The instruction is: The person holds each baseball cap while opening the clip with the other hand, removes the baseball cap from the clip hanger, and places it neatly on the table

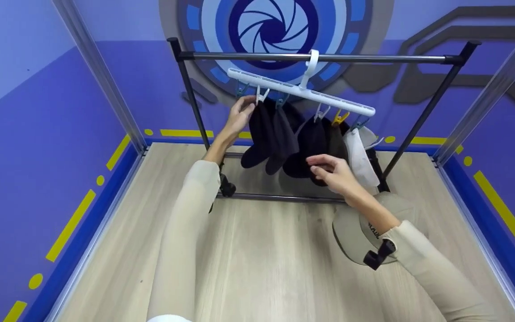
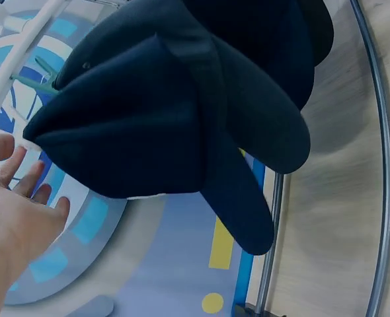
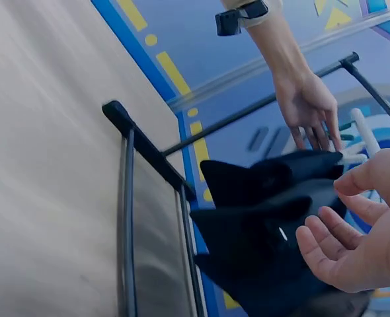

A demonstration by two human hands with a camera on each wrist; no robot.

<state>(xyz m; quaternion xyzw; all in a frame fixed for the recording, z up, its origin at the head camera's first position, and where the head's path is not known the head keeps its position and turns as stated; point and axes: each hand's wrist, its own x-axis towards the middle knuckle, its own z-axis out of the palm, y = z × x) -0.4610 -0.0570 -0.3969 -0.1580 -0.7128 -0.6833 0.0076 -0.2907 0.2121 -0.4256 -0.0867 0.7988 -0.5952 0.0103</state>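
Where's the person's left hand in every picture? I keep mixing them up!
Head: the left hand is in the upper half, left of the middle.
Left wrist: the left hand is at the left edge, mostly low down.
Right wrist: the left hand is up and right of the middle, fingers pointing down.
Shared landmark: the dark caps hanging near it.

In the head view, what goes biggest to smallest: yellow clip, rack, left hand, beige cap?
1. Rack
2. Beige cap, partly hidden by the right arm
3. Left hand
4. Yellow clip
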